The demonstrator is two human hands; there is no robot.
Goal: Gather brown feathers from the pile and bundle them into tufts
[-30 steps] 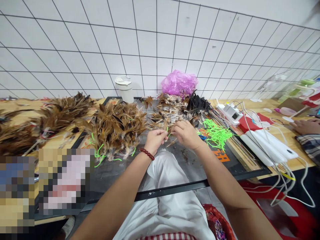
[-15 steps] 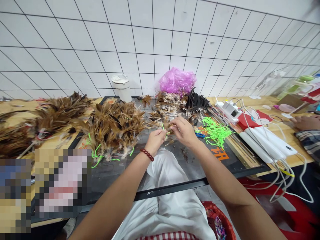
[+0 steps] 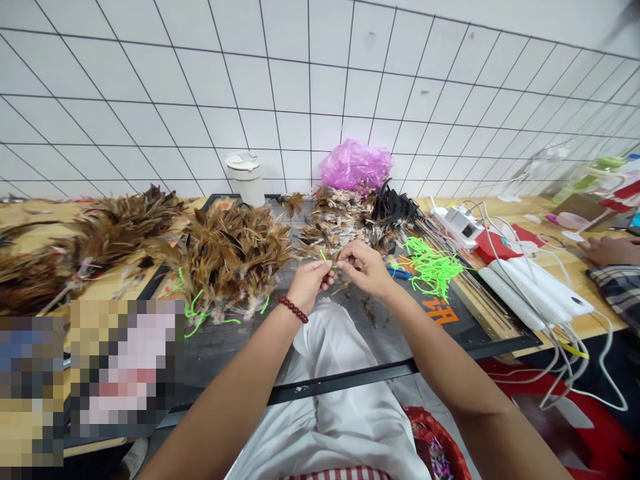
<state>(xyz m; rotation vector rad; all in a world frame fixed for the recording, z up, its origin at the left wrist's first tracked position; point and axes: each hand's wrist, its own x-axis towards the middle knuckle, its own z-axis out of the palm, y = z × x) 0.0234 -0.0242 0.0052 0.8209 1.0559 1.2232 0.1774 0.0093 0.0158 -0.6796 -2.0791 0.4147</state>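
My left hand (image 3: 309, 282), with a red bead bracelet on its wrist, and my right hand (image 3: 367, 266) meet above the dark work mat (image 3: 350, 347). Both pinch a small bundle of brown feathers with a neon green cord (image 3: 325, 257) sticking up between the fingertips. A big heap of brown feather bundles (image 3: 227, 257) lies just left of my hands. Loose speckled feathers (image 3: 333, 223) lie behind them, and a pile of neon green cords (image 3: 433, 265) lies to the right.
A white lidded cup (image 3: 246, 177) and a pink plastic bag (image 3: 356, 166) stand by the tiled wall. Black feathers (image 3: 393, 207), white power strips and cables (image 3: 530, 287) lie right. Another person's hand (image 3: 607, 251) rests at far right. More feathers (image 3: 100, 233) spread left.
Both hands have drawn slightly closer together and the green cord end has shifted between the fingertips; the view moved a little.
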